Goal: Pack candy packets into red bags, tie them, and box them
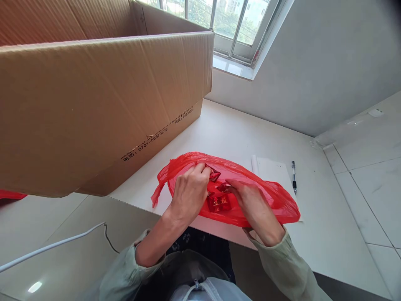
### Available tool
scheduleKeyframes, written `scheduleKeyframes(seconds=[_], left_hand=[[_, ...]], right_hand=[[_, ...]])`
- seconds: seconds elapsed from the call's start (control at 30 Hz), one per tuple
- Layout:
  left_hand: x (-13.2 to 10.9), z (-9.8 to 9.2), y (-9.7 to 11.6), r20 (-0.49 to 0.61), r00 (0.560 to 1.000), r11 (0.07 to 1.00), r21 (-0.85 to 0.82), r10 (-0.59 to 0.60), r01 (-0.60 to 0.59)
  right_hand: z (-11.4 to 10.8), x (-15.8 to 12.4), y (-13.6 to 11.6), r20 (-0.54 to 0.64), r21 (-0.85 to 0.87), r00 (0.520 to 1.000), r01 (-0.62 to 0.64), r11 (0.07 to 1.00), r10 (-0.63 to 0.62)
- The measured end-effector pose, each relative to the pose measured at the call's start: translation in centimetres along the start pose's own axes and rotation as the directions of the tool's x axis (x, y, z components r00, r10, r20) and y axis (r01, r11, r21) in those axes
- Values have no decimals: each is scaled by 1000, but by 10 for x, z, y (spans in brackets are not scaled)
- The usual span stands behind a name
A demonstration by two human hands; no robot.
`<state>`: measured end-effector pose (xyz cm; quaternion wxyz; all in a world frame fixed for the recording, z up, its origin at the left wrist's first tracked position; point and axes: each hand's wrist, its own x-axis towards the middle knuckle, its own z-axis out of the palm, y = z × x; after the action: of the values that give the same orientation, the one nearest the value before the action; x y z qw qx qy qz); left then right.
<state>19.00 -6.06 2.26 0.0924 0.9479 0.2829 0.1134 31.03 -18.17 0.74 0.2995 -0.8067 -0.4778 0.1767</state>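
A thin red plastic bag [282, 205] lies spread on the white table, its mouth facing up. Both of my hands reach into it. My left hand [191, 189] is closed, its fingers pinching a small shiny red packet [214, 174] with dark patterning. From the other side my right hand [249, 200] comes in, thumb and fingers closed on another small red packet [223, 187]. Below and between the hands, several red wrapped packets [219, 203] with gold lettering rest in the bag. My fingertips are partly hidden by the packets.
A large open cardboard box [103, 108] stands at the left. White paper [274, 167] lies partly under the bag, with a pen [293, 177] beside it on the white table [332, 234]. Behind are a wall and a barred window [232, 25]. A white cable [53, 246] crosses the lower left.
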Motion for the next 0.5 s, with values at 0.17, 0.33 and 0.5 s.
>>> scheduleKeyframes(seconds=[0.17, 0.33, 0.5], left_hand=[[6, 5, -1, 109, 993, 999, -16, 53, -51], [12, 20, 2, 100, 989, 993, 33, 106, -109], [4, 27, 0, 161, 928, 936, 60, 335, -348]], right_hand=[[-16, 2, -2, -44, -20, 998, -44, 999, 43], [-2, 6, 6, 3, 83, 1000, -9, 996, 9], [9, 4, 28, 186, 74, 979, 68, 995, -81]])
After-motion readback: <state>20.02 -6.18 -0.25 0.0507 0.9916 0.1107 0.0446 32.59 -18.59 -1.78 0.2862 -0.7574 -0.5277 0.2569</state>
